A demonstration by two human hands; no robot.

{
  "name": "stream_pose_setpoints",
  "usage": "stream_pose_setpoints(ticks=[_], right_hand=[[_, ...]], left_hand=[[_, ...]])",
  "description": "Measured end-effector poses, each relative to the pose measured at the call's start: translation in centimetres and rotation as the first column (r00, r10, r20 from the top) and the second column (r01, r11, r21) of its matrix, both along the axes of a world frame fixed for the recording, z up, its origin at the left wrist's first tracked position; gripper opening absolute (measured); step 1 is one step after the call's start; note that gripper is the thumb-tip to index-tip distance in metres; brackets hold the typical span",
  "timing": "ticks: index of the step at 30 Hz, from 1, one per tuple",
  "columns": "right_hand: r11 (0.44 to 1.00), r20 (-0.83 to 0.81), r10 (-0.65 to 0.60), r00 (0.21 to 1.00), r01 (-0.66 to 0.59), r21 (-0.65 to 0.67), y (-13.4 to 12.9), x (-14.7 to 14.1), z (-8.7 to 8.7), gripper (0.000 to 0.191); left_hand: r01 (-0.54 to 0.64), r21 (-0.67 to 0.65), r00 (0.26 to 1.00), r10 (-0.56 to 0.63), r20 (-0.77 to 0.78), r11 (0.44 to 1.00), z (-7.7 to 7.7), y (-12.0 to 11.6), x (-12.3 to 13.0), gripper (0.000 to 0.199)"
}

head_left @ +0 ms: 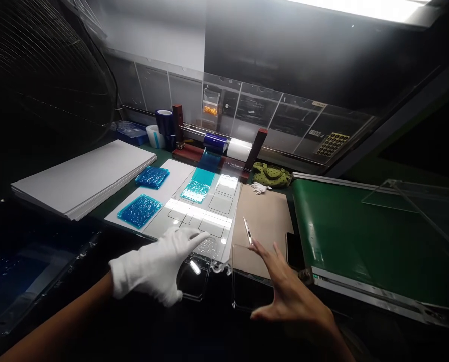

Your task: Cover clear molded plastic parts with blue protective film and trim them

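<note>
My left hand (160,264), in a white cotton glove, curves round a clear plastic panel (192,281) with rounded corners, thumb below and fingers above. My bare right hand (285,286) spans a second clear pane (247,290) by its top and bottom edges. Between the panes is a curly clear piece (220,267); whether it joins them I cannot tell. Metal tweezers (247,232) point away from my right fingertips; whether they are held or lie on the brown board (264,213) is unclear. Beyond the hands, a sheet with printed rounded outlines (220,203) lies flat.
A roller stand holds a blue film roll (215,143) and a white roll (239,149). Blue film stacks (139,211) and a white paper stack (83,176) lie left. Right are a phone (294,250), a green pouch (271,174) and a green conveyor belt (375,236).
</note>
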State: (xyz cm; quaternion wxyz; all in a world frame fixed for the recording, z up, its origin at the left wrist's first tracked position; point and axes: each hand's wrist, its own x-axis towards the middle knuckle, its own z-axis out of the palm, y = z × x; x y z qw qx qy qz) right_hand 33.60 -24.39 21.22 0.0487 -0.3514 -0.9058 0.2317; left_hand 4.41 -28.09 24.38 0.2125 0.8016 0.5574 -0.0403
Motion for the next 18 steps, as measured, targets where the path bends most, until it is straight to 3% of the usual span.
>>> stream_pose_setpoints(ticks=[5,9,11,14,16,18], right_hand=[[0.981,-0.002,-0.065,0.998,0.064,-0.181,1.8,-0.4,-1.8,0.127],[0.931,0.010,0.008,1.000,-0.004,-0.365,3.9,-1.1,-3.1,0.129],[0.908,-0.013,0.028,1.000,-0.031,-0.418,5.1,-1.6,-3.6,0.130],[0.928,0.004,-0.046,0.999,0.044,-0.371,7.3,-2.8,-4.7,0.133],[0.950,0.028,-0.129,0.991,0.132,-0.282,9.3,-3.7,-5.9,0.133],[0.952,0.035,-0.235,0.971,0.237,-0.195,12.0,-4.1,-7.7,0.128]], left_hand=[[-0.121,-0.048,0.982,0.126,0.139,0.992,-1.3,0.9,-1.1,0.116],[-0.047,-0.241,0.969,0.103,0.226,0.969,-1.4,2.5,-2.4,0.114],[-0.036,-0.306,0.958,0.120,0.260,0.951,-2.2,3.5,-3.0,0.113],[-0.201,-0.098,0.951,0.218,0.221,0.975,-5.1,5.6,-2.8,0.107],[-0.364,0.082,0.926,0.351,0.139,0.928,-7.6,7.3,-1.9,0.102],[-0.468,0.158,0.884,0.461,0.084,0.869,-9.7,9.0,-1.0,0.102]])
